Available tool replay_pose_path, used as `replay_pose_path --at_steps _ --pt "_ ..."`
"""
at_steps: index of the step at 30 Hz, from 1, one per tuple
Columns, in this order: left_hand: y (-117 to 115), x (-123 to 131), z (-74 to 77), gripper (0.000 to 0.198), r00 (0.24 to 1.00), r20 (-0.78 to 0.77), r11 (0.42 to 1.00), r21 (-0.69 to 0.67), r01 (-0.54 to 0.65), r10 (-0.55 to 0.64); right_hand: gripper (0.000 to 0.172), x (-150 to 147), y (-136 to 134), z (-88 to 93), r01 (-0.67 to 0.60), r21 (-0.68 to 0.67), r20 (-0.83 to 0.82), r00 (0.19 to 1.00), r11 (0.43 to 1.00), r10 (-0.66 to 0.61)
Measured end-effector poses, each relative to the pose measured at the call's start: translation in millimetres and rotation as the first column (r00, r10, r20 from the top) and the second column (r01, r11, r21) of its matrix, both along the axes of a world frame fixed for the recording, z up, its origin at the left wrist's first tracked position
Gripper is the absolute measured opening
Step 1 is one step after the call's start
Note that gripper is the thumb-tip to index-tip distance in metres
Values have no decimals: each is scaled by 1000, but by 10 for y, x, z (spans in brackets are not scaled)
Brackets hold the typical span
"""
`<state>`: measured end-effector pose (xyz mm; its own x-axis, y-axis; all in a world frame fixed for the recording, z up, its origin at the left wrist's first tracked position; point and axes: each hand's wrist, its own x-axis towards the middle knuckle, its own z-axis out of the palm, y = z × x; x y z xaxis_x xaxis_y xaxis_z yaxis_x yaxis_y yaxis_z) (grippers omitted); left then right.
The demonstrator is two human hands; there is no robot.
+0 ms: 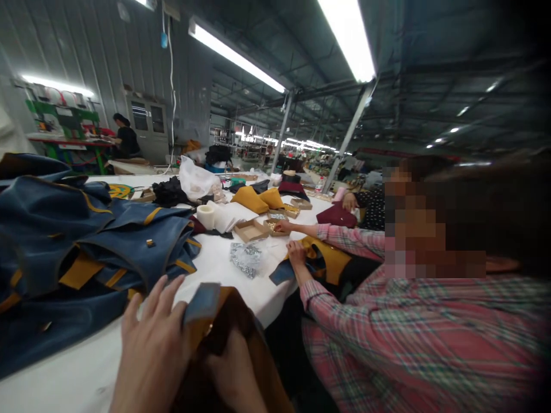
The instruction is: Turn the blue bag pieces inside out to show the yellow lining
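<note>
At the bottom of the head view, a mustard-yellow bag piece with a dark brown inside stands close to me. A blue flap tops its edge, and a small shiny metal bit shows just below. My left hand lies along the left side of this piece, fingers stretched and apart, the index finger beside the flap; its thumb is hidden. Reaching into the dark opening is my right hand. Its fingers are out of sight in shadow, so what they hold cannot be made out.
Blue bags with yellow trim are heaped at left. A clear bag of metal bits and a cardboard tray lie ahead. At right, a co-worker in a plaid shirt reaches into a box of small brass parts.
</note>
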<state>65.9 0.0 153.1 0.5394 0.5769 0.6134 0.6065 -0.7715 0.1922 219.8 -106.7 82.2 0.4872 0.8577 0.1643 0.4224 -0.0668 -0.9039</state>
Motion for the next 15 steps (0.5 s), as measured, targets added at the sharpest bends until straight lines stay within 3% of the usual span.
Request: replay_pose_path --at_steps 3,5,7,9,11,13,15 --pt "255 15 -54 41 968 -220 990 -44 -133 120 112 8 41 8 63 -154 -51 996 986 -71" --pt "377 73 -171 42 922 -356 979 -80 -190 150 113 0 126 15 124 -305 57 992 944 -112" --pt "479 147 -347 41 908 -397 968 -142 -207 136 104 -11 214 -7 195 -366 174 975 910 -139" --pt "598 213 -526 41 926 -367 938 -283 -201 87 94 2 274 -56 214 -309 187 969 927 -161" --pt "723 241 -628 38 949 -312 871 -455 -182 35 86 45 294 -98 166 -197 96 984 966 -150" --pt "796 224 -612 37 981 -191 776 -622 -106 -18 78 94 289 -105 74 -103 11 997 992 -73" --pt "783 193 -516 47 999 -8 666 -746 22 -42 70 128 293 -93 -42 -83 43 998 996 46"
